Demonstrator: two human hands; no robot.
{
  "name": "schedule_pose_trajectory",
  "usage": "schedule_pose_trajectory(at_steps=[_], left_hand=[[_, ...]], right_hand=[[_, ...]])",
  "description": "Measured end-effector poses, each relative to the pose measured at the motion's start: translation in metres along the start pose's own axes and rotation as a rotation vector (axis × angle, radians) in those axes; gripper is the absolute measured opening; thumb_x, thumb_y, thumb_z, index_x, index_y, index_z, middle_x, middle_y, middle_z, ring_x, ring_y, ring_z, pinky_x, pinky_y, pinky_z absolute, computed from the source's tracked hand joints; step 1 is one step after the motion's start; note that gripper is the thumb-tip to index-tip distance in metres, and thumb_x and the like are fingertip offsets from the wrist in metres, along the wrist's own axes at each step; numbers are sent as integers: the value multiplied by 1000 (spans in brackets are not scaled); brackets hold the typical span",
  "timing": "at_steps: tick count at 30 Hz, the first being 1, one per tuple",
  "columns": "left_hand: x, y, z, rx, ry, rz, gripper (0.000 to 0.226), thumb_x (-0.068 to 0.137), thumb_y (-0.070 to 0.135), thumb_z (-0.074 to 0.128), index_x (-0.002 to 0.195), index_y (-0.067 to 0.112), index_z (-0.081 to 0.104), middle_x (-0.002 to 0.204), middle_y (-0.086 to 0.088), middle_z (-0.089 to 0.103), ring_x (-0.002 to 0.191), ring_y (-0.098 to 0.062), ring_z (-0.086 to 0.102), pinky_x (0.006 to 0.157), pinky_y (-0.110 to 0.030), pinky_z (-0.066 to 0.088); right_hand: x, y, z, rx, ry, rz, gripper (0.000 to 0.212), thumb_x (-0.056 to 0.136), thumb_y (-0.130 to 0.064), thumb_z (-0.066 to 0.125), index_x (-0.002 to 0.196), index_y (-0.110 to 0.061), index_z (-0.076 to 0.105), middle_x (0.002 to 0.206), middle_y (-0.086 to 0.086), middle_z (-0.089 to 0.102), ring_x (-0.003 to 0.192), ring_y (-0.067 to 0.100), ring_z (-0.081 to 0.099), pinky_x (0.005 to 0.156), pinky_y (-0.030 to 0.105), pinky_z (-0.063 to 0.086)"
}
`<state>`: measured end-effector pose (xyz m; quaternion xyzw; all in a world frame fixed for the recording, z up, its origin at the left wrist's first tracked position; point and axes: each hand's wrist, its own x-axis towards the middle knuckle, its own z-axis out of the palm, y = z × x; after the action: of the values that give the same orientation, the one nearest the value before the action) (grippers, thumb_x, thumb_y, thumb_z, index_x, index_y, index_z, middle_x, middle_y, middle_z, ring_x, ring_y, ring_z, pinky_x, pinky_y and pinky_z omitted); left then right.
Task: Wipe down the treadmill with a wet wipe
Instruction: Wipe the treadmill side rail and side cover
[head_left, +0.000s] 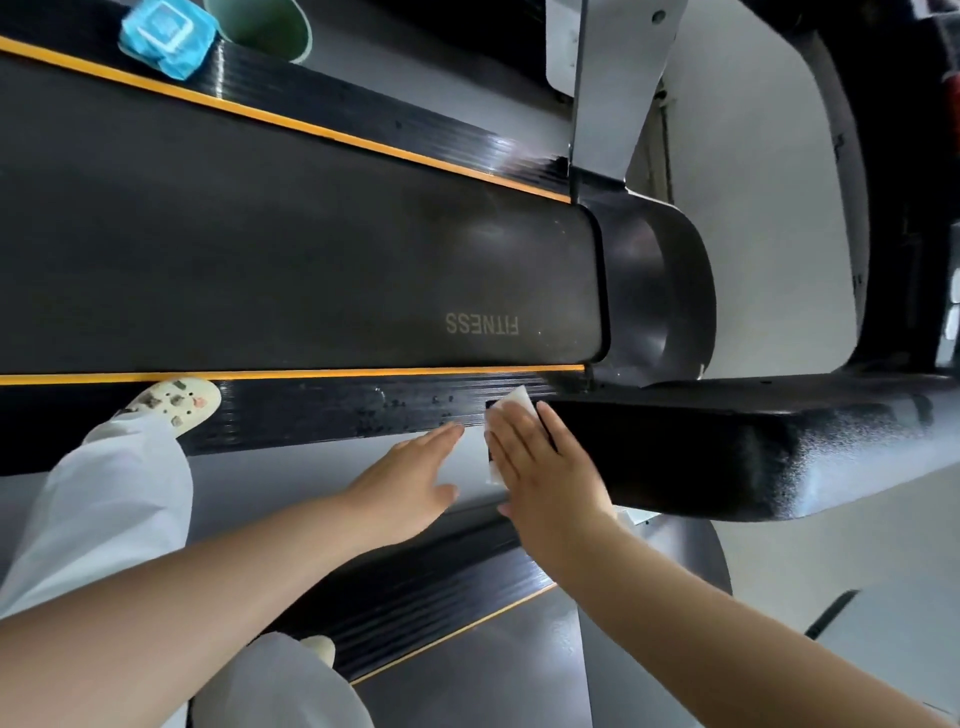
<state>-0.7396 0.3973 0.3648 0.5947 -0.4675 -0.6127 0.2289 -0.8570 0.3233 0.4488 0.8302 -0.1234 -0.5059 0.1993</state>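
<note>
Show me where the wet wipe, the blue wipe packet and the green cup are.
wet wipe (514, 401): head view, on the white corner above the fingers.
blue wipe packet (167, 37): head view, on its top face.
green cup (265, 23): head view, on its inner wall.

I look down on a gym floor: a treadmill (311, 249) with "FITNESS" printed on its belt, orange-edged side rails, a second machine (426, 587) close alongside, grey flooring between.

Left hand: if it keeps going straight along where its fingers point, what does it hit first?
Likely the ribbed black side rail of the treadmill: the left hand is flat, fingers aimed up-right, tips right at the rail's near edge. Its height above the rail is unclear from one view, so it might pass over toward the belt.
</note>
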Motion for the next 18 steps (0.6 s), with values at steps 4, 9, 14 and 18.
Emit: schedule_pose_trajectory(at_steps=[4, 9, 14, 18], left_hand=[[-3, -6, -7, -39, 5, -5, 66, 97, 16, 47, 151, 23, 10, 158, 9, 8, 144, -8, 12, 111, -19, 9], [-4, -5, -7, -56, -4, -3, 64, 98, 17, 44, 151, 24, 8, 158, 11, 7, 144, -7, 10, 112, -20, 9], [-3, -8, -7, -83, 20, 3, 64, 97, 13, 45, 151, 20, 11, 158, 7, 9, 144, -8, 11, 112, -19, 9], [-3, -4, 0, -228, 72, -7, 61, 98, 8, 43, 150, 19, 15, 157, 2, 17, 143, -11, 17, 110, -18, 13]], right_hand=[[-25, 4, 9, -76, -77, -84, 70, 102, -43, 16, 136, -3, -30, 150, 10, -33, 139, 29, -29, 86, 54, -41], [-3, 16, -4, -64, -53, 31, 68, 102, -44, 13, 141, -4, -27, 151, 8, -31, 141, 29, -26, 99, 55, -27], [34, -8, -6, -121, -84, -15, 68, 102, -45, 20, 149, -5, -6, 157, 15, -13, 143, 33, -17, 109, 55, -16], [12, -10, 5, -156, -110, -108, 68, 101, -43, 24, 150, -8, -8, 156, 15, -20, 141, 33, -24, 95, 57, -28]])
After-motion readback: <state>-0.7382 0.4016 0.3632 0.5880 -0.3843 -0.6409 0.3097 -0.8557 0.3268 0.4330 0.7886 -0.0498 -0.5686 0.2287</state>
